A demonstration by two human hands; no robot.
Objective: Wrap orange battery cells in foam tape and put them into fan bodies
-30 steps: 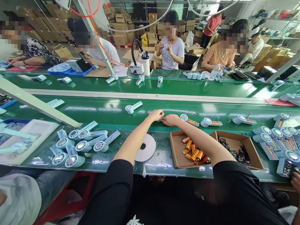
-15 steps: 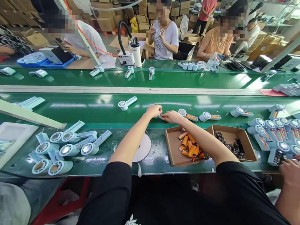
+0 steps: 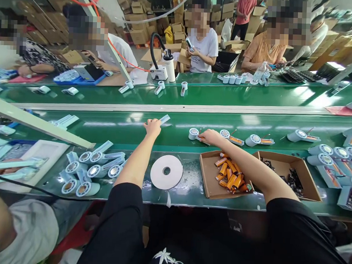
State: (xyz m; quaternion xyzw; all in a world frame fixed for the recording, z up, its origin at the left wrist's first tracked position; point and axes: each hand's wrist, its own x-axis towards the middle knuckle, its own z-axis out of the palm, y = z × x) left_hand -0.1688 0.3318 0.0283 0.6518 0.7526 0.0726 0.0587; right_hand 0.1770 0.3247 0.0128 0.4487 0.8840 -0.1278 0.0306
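On the green belt, my left hand is closed over the round end of a light-blue plastic housing, whose trough-like handle sticks out to the right. My right hand has its fingers pinched at the handle of a second light-blue housing; the round head of this one shows to the left of the fingers. What lies under the right fingertips is mostly hidden. Just right of that hand sits a housing with an orange battery in its handle.
A white tape roll lies on the bench before me. Beside it stand a carton of orange batteries and a carton of black parts. Housings cluster at left, more at right. Co-workers sit across the belt.
My left hand has moved left from beside the right hand to a different housing. My right hand stays at the housing, whose round head now shows. The view has shifted slightly left.
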